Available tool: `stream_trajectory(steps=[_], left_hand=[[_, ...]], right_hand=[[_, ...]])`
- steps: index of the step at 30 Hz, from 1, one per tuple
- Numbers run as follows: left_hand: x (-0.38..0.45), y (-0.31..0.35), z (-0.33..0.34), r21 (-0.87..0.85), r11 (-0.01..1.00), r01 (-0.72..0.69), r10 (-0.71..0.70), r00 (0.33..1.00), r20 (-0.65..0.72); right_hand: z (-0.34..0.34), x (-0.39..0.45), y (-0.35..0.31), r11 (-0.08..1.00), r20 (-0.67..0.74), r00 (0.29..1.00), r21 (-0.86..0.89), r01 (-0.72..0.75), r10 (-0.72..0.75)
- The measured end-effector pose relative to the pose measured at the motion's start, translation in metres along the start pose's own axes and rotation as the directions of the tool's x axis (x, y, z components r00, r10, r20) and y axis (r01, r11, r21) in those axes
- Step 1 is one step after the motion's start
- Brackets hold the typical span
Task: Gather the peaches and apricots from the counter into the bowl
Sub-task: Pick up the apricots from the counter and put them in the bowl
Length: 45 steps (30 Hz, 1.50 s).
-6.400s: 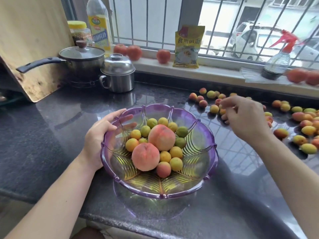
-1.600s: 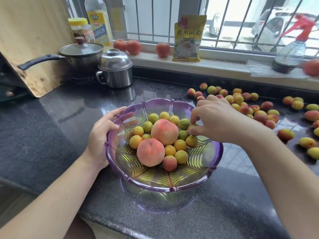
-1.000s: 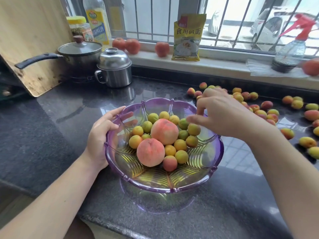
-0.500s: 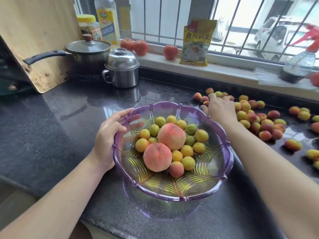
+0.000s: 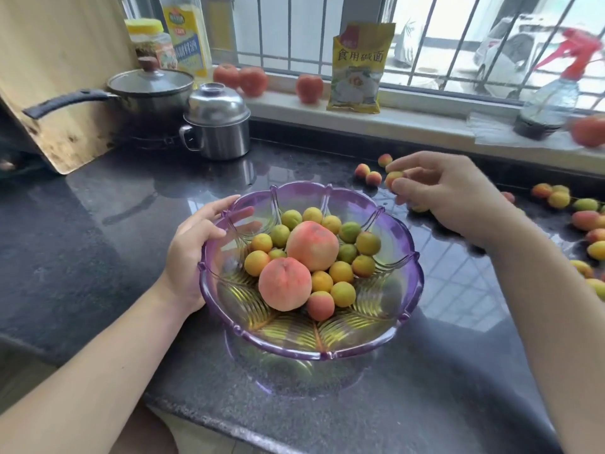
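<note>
A purple see-through bowl stands on the dark counter and holds two peaches and several small apricots. My left hand grips the bowl's left rim. Beyond the bowl's far right rim, my right hand is raised a little above the counter and pinches an apricot between thumb and fingers. Several loose apricots lie on the counter to the right, and a few more apricots lie just past the held one.
A lidded saucepan and a steel lidded pot stand at the back left beside a leaning wooden board. On the windowsill are red fruits, a yellow packet and a spray bottle.
My right hand let fruit go in the bowl, reached to the pile on the counter, and now has lifted off it with an apricot. My left hand stayed on the rim.
</note>
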<state>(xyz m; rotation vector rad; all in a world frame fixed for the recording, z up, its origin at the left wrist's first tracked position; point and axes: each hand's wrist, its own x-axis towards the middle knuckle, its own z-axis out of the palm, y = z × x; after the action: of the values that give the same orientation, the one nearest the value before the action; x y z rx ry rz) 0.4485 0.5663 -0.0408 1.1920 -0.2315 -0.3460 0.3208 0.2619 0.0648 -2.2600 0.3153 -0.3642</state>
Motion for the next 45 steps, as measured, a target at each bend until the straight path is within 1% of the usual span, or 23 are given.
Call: stream_trajectory(steps=[3,6,8,11,15,18,22,27,29,31,33,35,39,45], left_hand=[[-0.001,0.001,0.001,-0.027,1.000,0.007,-0.007,1.000,-0.002],[-0.002,0.001,0.001,-0.033,0.999,0.005,-0.005,1.000,-0.004],[-0.003,0.001,0.002,-0.038,0.999,0.007,-0.007,1.000,0.002],[-0.003,0.002,0.001,-0.039,0.999,0.013,-0.013,1.000,0.003],[-0.002,0.002,0.001,-0.022,1.000,0.013,-0.013,1.000,0.004],[-0.002,0.002,0.001,-0.034,0.999,0.017,-0.017,1.000,0.004],[-0.002,0.002,0.001,-0.041,0.999,0.017,-0.017,1.000,0.002],[-0.002,0.002,0.002,-0.028,0.999,0.014,-0.015,1.000,-0.006],[-0.003,0.002,0.001,-0.019,1.000,0.012,-0.012,1.000,-0.007],[-0.003,0.003,0.001,-0.007,1.000,0.010,-0.010,1.000,-0.009],[-0.004,0.003,0.002,0.000,1.000,0.012,-0.012,1.000,-0.005],[-0.004,0.003,0.002,0.011,1.000,0.011,-0.011,1.000,-0.004],[-0.004,0.003,0.001,0.024,1.000,0.011,-0.011,1.000,-0.010],[-0.003,0.002,-0.001,0.039,0.999,0.013,-0.012,1.000,-0.012]], right_hand=[[-0.019,-0.024,-0.031,0.999,0.236,0.971,-0.006,0.044,-0.042],[-0.019,-0.033,-0.043,0.996,0.432,0.901,-0.053,0.067,-0.037],[-0.014,-0.033,-0.043,0.989,0.494,0.869,-0.123,0.083,-0.011],[-0.008,-0.032,-0.040,0.966,0.536,0.844,-0.208,0.157,-0.022],[0.000,-0.034,-0.038,0.953,0.555,0.831,-0.227,0.199,-0.041],[0.007,-0.031,-0.034,0.895,0.551,0.833,-0.342,0.286,-0.055],[0.012,-0.032,-0.030,0.824,0.610,0.792,-0.453,0.341,0.008],[0.024,-0.038,-0.034,0.698,0.595,0.804,-0.569,0.435,-0.016],[0.030,-0.041,-0.038,0.631,0.591,0.807,-0.621,0.464,-0.012],[0.037,-0.043,-0.040,0.560,0.579,0.815,-0.673,0.484,-0.009],[0.043,-0.044,-0.042,0.520,0.562,0.827,-0.703,0.486,-0.013],[0.047,-0.044,-0.042,0.521,0.552,0.833,-0.706,0.479,-0.018],[0.050,-0.046,-0.042,0.515,0.573,0.819,-0.698,0.497,-0.013],[0.051,-0.046,-0.039,0.512,0.569,0.822,-0.702,0.496,-0.016]])
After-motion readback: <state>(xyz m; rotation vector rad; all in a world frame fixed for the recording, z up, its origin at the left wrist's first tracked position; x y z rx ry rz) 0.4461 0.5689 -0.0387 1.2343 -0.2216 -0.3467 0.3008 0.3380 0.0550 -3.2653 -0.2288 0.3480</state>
